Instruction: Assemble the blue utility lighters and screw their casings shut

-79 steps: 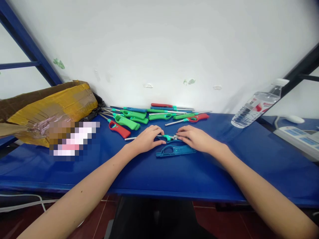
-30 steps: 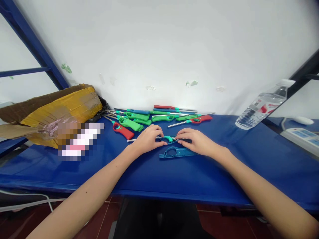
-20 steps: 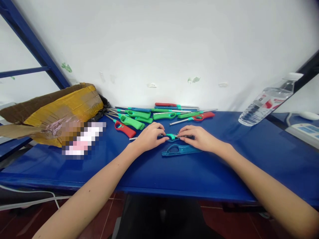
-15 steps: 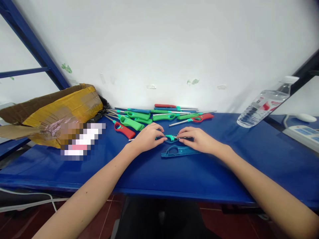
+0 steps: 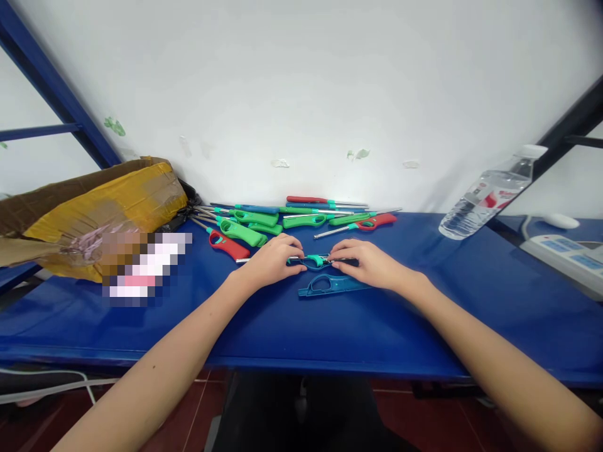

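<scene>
Head view — bottle point(image 5: 490, 196) holds clear liquid point(image 5: 462, 221), box point(image 5: 153, 196) gapes — hands point(image 5: 273, 260) pinch lighter point(image 5: 317, 260).

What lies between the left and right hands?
Head view: an opened blue lighter, teal trigger showing, spans from left hand to right hand. A loose half-shell lies nearer the person.

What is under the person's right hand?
Beneath the fingers of the right hand, a slim black part peeks out, and the loose blue shell reaches its lower edge. Whatever lies under the palm is covered.
</scene>
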Demonstrator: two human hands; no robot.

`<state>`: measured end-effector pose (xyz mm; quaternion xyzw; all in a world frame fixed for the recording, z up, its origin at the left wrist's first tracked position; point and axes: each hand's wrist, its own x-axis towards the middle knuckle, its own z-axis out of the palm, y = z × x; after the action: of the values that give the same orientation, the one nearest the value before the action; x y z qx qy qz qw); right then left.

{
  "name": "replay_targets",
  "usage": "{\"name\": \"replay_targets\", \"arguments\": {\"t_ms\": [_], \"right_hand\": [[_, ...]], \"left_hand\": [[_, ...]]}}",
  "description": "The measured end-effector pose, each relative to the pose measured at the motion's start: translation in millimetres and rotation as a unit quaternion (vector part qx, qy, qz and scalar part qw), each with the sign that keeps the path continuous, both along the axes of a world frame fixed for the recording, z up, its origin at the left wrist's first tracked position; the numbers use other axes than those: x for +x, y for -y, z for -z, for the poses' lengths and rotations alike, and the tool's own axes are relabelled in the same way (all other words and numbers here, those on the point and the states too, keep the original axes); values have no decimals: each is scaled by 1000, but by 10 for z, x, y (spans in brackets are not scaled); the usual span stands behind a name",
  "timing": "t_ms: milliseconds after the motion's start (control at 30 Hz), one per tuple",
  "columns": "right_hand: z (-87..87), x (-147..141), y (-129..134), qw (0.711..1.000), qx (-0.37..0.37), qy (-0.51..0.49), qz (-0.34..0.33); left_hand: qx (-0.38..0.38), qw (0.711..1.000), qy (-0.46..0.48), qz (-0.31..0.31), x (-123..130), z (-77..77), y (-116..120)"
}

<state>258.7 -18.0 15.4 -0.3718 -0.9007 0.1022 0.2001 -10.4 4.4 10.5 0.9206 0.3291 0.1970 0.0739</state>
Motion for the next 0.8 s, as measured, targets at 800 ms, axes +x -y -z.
{"name": "replay_targets", "arguments": {"t_ms": [800], "right_hand": [[-89,122,-28,1000,-10,26,-1]], "left_hand": [[2,1000,15,-5,31,25,23]]}}
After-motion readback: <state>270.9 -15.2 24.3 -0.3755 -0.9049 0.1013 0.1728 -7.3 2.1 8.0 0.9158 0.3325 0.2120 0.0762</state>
